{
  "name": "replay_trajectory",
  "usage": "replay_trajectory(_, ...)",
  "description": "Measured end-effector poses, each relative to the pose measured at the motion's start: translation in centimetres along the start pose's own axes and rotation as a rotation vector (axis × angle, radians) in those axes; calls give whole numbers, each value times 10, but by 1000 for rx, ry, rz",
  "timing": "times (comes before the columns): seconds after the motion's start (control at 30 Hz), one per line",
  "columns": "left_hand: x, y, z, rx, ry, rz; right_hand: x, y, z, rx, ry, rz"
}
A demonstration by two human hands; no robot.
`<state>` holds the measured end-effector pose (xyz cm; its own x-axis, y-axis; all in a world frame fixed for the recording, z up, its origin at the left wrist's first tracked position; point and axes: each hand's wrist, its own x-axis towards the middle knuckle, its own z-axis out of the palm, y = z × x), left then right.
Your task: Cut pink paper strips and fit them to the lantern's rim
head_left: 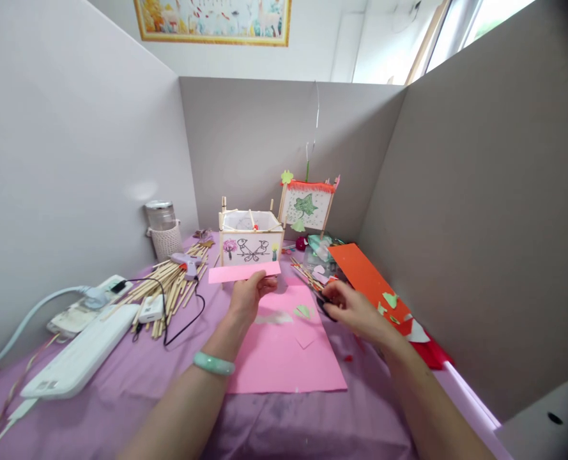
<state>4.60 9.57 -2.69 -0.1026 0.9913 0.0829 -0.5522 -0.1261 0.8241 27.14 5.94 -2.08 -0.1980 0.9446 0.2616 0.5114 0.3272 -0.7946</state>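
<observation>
My left hand (251, 295) pinches a pink paper strip (230, 273), held level in front of a lantern frame (251, 239) whose panel shows two birds. In my right hand (353, 310) are black-handled scissors (329, 312), their blades pointing up and to the left, apart from the strip. Below both hands a large pink paper sheet (284, 364) lies flat, with a corner cut near its middle and a green paper scrap (303, 311) on it. Behind stands a finished-looking lantern (307, 206) with a green leaf picture and red fringe.
Wooden sticks (173, 297) lie in a pile at left, with a lilac glue gun (188, 263) on top. Nearer are a white power bank (82, 354), a power strip (73, 316) and cables. A glass jar (161, 227) stands behind. Orange paper (365, 271) with scraps lies at right, by grey partitions.
</observation>
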Motion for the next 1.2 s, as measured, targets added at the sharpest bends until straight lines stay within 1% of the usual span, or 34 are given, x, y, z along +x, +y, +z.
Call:
replay_trajectory(0.07,1,1,-2,-20,-21,33,3,-4,3,446,78,41)
replay_trajectory(0.1,0,1,-2,-17,-33,40,4,-6,8,629,77,51)
replay_trajectory(0.13,-1,1,-1,-13,-43,41,5,-9,15,761,37,55)
replay_trajectory(0.2,-3,0,1,-10,-65,28,4,-14,31,872,-85,83)
replay_trajectory(0.27,-6,-2,2,-3,-91,10,2,-16,47,878,-136,126)
replay_trajectory(0.33,-7,-4,3,9,-102,-1,0,-14,57,852,-119,130)
replay_trajectory(0.4,-8,-5,3,23,-96,-1,-2,-9,62,811,-83,98)
replay_trajectory(0.47,-8,-6,2,36,-90,1,-2,-5,64,772,-57,74)
replay_trajectory(0.57,-7,-7,1,46,-92,7,-3,-3,66,751,-33,93)
replay_trajectory(0.83,-7,-8,0,48,-116,4,-5,-10,81,645,3,148)
replay_trajectory(1.07,-8,-13,-1,98,-154,-22,-6,-9,84,666,9,97)
replay_trajectory(1.2,-8,-16,-2,127,-153,-19,-5,-6,86,647,5,76)
